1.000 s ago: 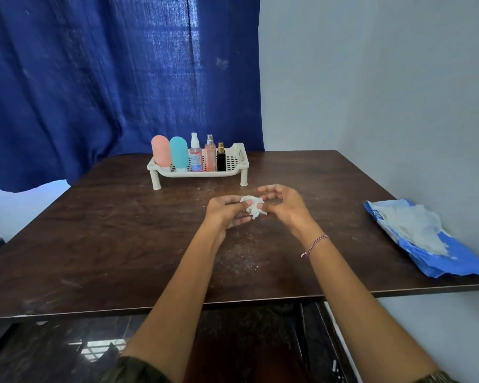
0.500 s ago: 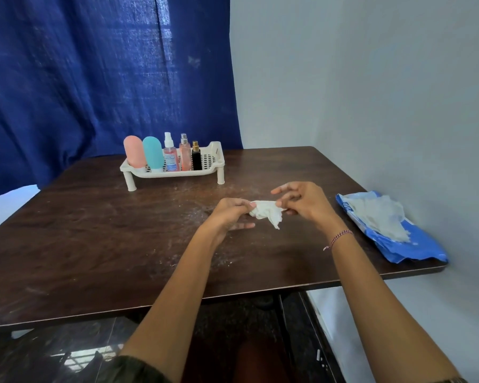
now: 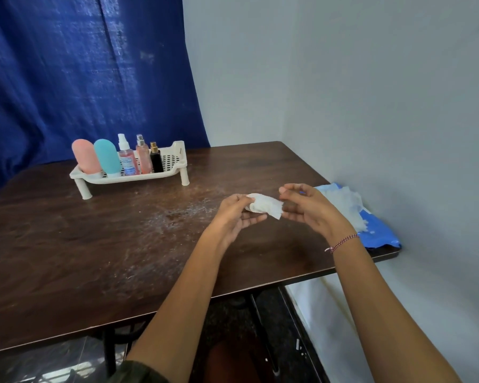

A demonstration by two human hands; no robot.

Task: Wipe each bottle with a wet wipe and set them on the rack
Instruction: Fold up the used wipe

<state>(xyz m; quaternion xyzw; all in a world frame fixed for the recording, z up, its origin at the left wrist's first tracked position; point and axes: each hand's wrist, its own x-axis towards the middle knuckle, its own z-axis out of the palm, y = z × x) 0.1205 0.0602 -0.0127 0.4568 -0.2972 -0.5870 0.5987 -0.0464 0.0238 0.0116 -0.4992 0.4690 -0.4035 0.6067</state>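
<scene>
White wet wipe (image 3: 266, 207) sits right of centre in the frame, stretched between both hands just above the dark wood table (image 3: 67, 244). Left hand (image 3: 234, 214) pinches its left end, thumb on top, the other fingers loosely out underneath. Right hand (image 3: 307, 208) pinches the right end, fingers curled. Five bottles (image 3: 107, 156) stand upright in the white rack (image 3: 174, 158), upper left of the frame — pink, teal, two sprays, one small black. Blue wipes pack (image 3: 376, 230) lies at the right table edge, just behind the right hand.
</scene>
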